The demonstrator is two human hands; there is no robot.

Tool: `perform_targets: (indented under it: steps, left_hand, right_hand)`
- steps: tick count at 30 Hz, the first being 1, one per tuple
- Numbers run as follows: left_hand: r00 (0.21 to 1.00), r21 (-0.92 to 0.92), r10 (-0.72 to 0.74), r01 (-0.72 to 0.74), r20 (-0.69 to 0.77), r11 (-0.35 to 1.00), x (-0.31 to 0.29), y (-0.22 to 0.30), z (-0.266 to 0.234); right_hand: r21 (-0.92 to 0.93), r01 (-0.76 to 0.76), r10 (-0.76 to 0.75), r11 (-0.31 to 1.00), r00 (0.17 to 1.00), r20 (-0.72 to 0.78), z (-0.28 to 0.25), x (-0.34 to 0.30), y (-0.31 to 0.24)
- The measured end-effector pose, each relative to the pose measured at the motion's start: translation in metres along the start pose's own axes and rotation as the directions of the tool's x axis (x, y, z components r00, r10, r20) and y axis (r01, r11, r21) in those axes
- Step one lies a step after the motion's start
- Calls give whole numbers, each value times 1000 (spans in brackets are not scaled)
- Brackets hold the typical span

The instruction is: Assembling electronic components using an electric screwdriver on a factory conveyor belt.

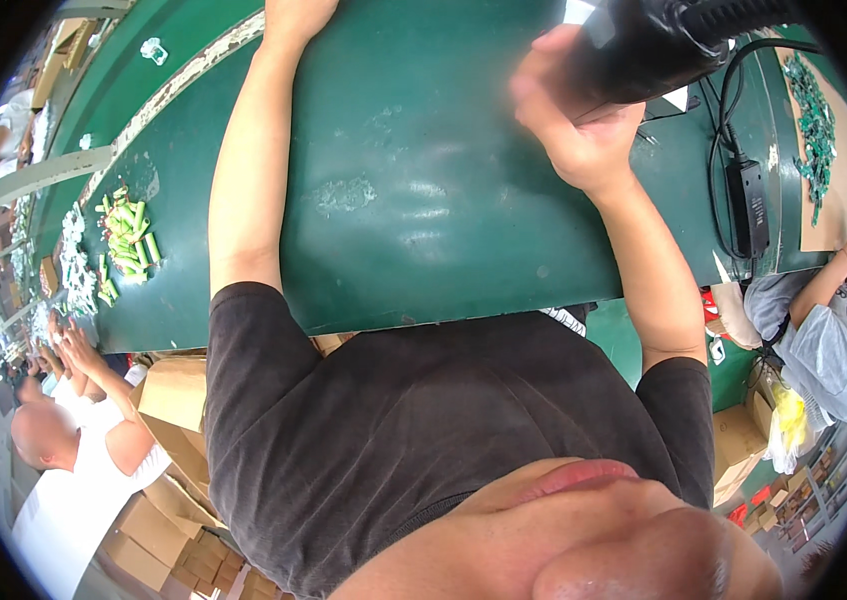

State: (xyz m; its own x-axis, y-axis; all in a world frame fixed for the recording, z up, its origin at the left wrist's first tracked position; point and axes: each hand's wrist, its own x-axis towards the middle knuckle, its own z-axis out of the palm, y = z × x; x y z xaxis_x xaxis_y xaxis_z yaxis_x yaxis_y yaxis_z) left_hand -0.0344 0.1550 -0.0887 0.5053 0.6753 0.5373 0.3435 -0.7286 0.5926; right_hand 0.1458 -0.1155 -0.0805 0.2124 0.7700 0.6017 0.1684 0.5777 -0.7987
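My right hand [583, 140] is at the upper right over the green table, its fingers curled around a black corded electric screwdriver [633, 55]. The thick ribbed cable end points right, and the body hides much of my palm. Fingers show at its left side, partly blurred. Where the tip meets the work is hidden. Near the top edge is my left hand [300, 14], with only its back and wrist in the picture. Its fingers are cut off, so what it touches is out of sight. Small white pieces show by the tool.
The green table [443, 280] has yellow-green cylindrical pieces [126, 235] and clear plastic bits [73, 260] at left. Right are a black power adapter [746, 210] with cables and cardboard bearing green parts [813, 135]. Co-workers [93, 430] sit at both sides, with cardboard boxes [171, 395] nearby.
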Motion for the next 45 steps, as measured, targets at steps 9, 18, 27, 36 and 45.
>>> perform_targets:
  steps: [9,18,27,36,45]
  left_hand:
    - [1000,-42,21,-22,-13,999,1,1,2]
    - [1000,-36,-21,22,22,999,0,-4,2]
    - [1000,25,20,-20,13,999,1,0,1]
    - [998,41,-24,22,52,999,1,4,0]
    - [980,226,150,-177,129,958,4,-9,4]
  right_hand:
    - [66,-38,40,997,999,-23,4,1,-3]
    - [37,-18,18,999,1000,1,1,1,-1]
    - [29,-40,41,999,999,-34,2,1,-3]
    - [49,-80,84,996,993,-86,4,0,-1]
    - [5,-26,26,1000,998,-52,0,0,4]
